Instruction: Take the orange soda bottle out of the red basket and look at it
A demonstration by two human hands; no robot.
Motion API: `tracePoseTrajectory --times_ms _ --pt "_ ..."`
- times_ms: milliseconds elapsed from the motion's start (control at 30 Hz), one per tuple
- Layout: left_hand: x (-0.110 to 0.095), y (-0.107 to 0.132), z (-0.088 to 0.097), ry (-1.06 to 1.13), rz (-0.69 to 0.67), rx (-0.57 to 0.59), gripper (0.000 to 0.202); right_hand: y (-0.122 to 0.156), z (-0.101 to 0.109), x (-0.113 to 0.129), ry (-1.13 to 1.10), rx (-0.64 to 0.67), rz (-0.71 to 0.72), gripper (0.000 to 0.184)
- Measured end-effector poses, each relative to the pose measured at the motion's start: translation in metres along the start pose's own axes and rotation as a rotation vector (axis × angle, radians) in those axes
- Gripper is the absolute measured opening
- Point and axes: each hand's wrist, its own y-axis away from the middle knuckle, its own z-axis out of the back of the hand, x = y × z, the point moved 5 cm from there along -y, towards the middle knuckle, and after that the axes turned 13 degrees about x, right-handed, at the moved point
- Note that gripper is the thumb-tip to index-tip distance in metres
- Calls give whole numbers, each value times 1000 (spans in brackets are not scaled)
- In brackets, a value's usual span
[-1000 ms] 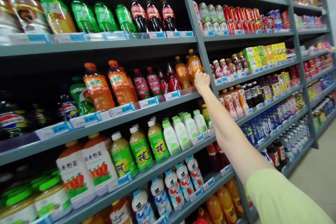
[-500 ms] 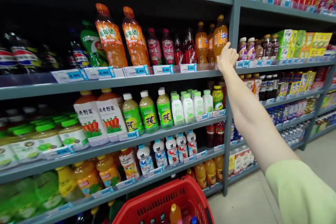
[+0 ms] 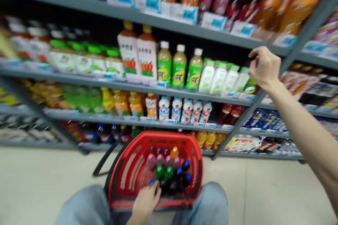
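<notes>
My right hand (image 3: pixel 264 66) hangs in the air by the grey upright of the shelving (image 3: pixel 295 47), level with the row of pale green bottles (image 3: pixel 223 79). Its fingers are curled in and I see nothing in them. My left hand (image 3: pixel 145 199) lies on the near rim of a red shopping basket (image 3: pixel 124 172) that sits between my knees. Its fingers bend over the rim beside the bottles (image 3: pixel 169 168) standing inside, whose caps are pink, green, blue and orange.
Grey shelves (image 3: pixel 132 86) full of drinks run across the whole view, with orange bottles (image 3: pixel 290 3) on the level above my right hand. A black basket handle (image 3: pixel 101 165) sticks out to the left. Pale floor (image 3: pixel 39 182) lies below the shelves.
My view has tipped down, so the basket and my left hand now show. My right hand has left the orange bottles and dropped to the shelf level below, its fingers curled.
</notes>
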Motion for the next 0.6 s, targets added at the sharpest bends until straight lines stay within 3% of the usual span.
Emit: tracePoseTrajectory --times_ms 133,233,300,367,467,600 --pt "-8 10 0 -17 20 -13 33 79 -54 64 13 327 393 30" --pt "-10 10 0 3 28 -18 30 160 -97 122 -69 655 698 21" --pt "-9 8 -4 24 41 -10 30 217 -125 161 -172 880 821 18" --pt "-9 7 -8 36 42 -7 29 266 -157 197 -269 1096 822 22" --pt "-9 7 -10 36 34 -8 30 324 -213 243 -379 1390 585 38" --pt "-9 6 -10 5 8 -13 32 366 -271 298 -414 1427 383 48"
